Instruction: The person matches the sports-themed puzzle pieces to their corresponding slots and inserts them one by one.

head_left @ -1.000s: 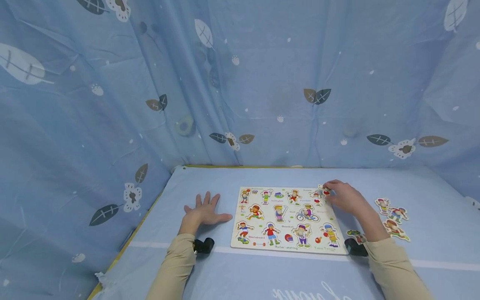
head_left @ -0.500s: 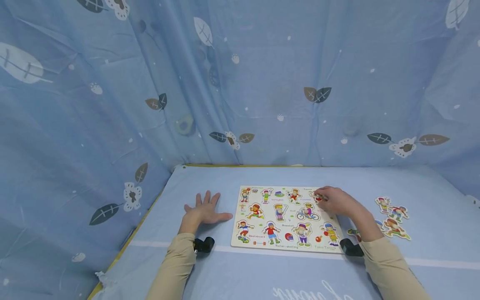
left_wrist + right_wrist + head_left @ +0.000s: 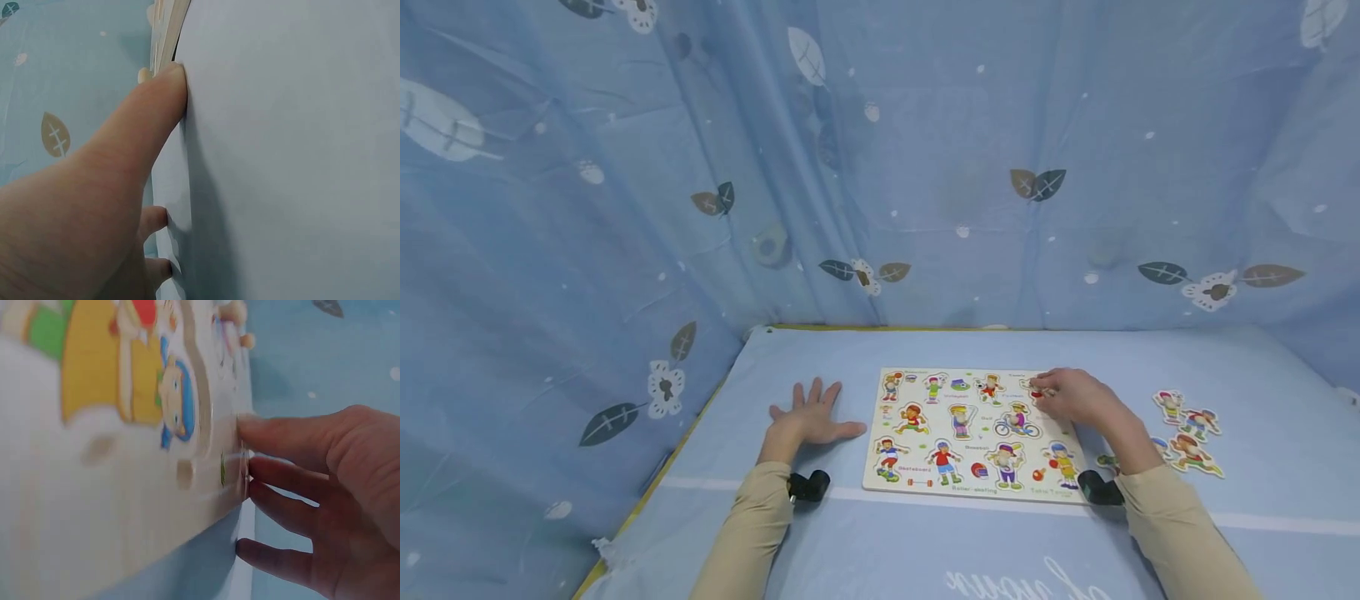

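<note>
A pale wooden puzzle board (image 3: 946,419) printed with children playing sports lies on the table. My right hand (image 3: 1078,398) is over its far right corner, thumb and fingertips pinching a small puzzle piece (image 3: 1037,389) with red on it. The piece overlaps the tennis picture, and the fingers hide most of it. In the right wrist view, the thumb (image 3: 265,430) and fingers reach low to the board's far edge. My left hand (image 3: 811,421) rests on the cloth with fingers spread; its thumb (image 3: 156,94) points at the board's left side, close to the edge.
Several loose puzzle pieces (image 3: 1193,454) lie in a cluster right of the board, some partly behind the right forearm. A light blue cloth (image 3: 1000,550) covers the table. Patterned blue curtains (image 3: 955,167) hang behind and at the left.
My right hand has carried the piece left and slightly down, from the board's far right corner onto the tennis picture. Over the last half second it has hardly moved. The left hand stays still.
</note>
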A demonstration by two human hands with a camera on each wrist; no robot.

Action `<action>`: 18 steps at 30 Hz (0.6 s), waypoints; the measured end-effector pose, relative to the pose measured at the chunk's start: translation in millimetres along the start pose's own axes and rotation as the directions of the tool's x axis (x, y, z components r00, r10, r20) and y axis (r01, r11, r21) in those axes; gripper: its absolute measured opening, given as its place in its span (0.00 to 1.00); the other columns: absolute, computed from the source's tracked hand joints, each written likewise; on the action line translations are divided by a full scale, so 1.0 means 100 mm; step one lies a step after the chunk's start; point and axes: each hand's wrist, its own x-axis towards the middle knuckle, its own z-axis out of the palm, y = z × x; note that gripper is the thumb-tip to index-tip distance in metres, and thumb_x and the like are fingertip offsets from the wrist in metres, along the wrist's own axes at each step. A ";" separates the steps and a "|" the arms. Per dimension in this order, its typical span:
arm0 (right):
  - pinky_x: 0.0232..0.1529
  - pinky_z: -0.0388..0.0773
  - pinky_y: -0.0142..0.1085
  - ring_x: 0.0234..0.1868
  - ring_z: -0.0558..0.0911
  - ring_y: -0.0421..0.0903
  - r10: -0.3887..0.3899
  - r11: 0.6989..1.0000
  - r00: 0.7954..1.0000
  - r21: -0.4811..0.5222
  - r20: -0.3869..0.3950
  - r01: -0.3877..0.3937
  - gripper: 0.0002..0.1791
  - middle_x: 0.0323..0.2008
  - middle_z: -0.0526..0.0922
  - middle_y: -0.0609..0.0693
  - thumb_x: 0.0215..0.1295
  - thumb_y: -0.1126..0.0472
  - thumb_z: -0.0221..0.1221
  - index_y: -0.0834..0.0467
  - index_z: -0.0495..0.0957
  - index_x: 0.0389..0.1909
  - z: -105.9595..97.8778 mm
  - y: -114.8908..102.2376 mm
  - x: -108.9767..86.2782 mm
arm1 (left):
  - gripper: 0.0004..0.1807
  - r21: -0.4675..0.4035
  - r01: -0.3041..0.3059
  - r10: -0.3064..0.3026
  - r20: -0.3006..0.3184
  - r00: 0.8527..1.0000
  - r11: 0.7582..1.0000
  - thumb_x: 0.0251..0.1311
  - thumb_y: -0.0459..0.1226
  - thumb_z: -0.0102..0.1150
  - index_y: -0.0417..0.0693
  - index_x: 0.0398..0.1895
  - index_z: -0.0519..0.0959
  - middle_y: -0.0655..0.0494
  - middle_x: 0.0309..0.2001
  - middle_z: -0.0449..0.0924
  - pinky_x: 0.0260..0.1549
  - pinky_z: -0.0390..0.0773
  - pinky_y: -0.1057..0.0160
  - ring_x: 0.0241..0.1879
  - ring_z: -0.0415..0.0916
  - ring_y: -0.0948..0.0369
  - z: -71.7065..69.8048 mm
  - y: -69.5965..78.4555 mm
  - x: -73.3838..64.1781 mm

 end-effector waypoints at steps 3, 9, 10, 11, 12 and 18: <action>0.48 0.77 0.51 0.58 0.77 0.63 0.019 0.999 0.999 -0.030 -0.032 -0.020 0.20 0.59 0.79 0.64 0.64 0.67 0.56 0.62 0.81 0.57 0.00 -0.01 0.01 | 0.57 0.005 -0.002 0.002 0.003 1.000 1.000 0.53 0.73 0.53 0.56 0.80 0.49 0.42 0.80 0.36 0.63 0.39 0.22 0.77 0.30 0.36 0.02 0.03 0.02; 0.42 0.74 0.46 0.57 0.78 0.62 0.040 0.998 0.999 -0.039 0.005 -0.040 0.19 0.60 0.78 0.64 0.63 0.66 0.58 0.62 0.82 0.55 -0.02 -0.02 0.04 | 0.57 -0.006 -0.021 0.022 0.004 1.000 1.000 0.53 0.72 0.53 0.56 0.80 0.48 0.42 0.80 0.36 0.63 0.38 0.21 0.77 0.29 0.36 0.02 0.03 0.02; 0.47 0.75 0.49 0.60 0.75 0.64 0.032 0.999 0.999 -0.035 0.017 -0.032 0.20 0.61 0.77 0.65 0.63 0.65 0.58 0.62 0.81 0.57 -0.02 -0.02 0.03 | 0.57 -0.003 -0.018 0.018 0.003 1.000 1.000 0.53 0.72 0.53 0.56 0.80 0.48 0.42 0.80 0.36 0.63 0.39 0.21 0.77 0.30 0.36 0.01 0.03 0.02; 0.50 0.75 0.51 0.63 0.72 0.67 0.019 0.999 1.000 -0.030 0.025 -0.018 0.21 0.62 0.76 0.65 0.63 0.65 0.58 0.62 0.80 0.58 -0.02 -0.02 0.02 | 0.57 -0.001 -0.013 0.013 0.002 1.000 1.000 0.53 0.72 0.53 0.56 0.80 0.48 0.42 0.80 0.36 0.63 0.39 0.22 0.77 0.30 0.37 0.01 0.02 0.02; 0.54 0.74 0.54 0.65 0.70 0.68 0.003 1.000 0.999 -0.026 0.033 -0.002 0.23 0.63 0.75 0.65 0.63 0.65 0.58 0.63 0.78 0.60 -0.02 -0.01 0.02 | 0.57 0.001 -0.006 0.006 0.002 1.000 1.000 0.53 0.72 0.54 0.56 0.80 0.48 0.42 0.80 0.36 0.63 0.39 0.22 0.77 0.30 0.37 0.01 0.02 0.02; 0.59 0.70 0.60 0.65 0.69 0.69 -0.057 0.998 0.997 -0.009 0.054 0.057 0.27 0.65 0.71 0.68 0.65 0.63 0.58 0.65 0.72 0.65 -0.02 0.03 -0.02 | 0.57 -0.002 -0.004 0.004 -0.003 1.000 1.000 0.53 0.72 0.54 0.55 0.80 0.49 0.41 0.80 0.36 0.62 0.39 0.21 0.76 0.30 0.36 -0.01 0.01 0.00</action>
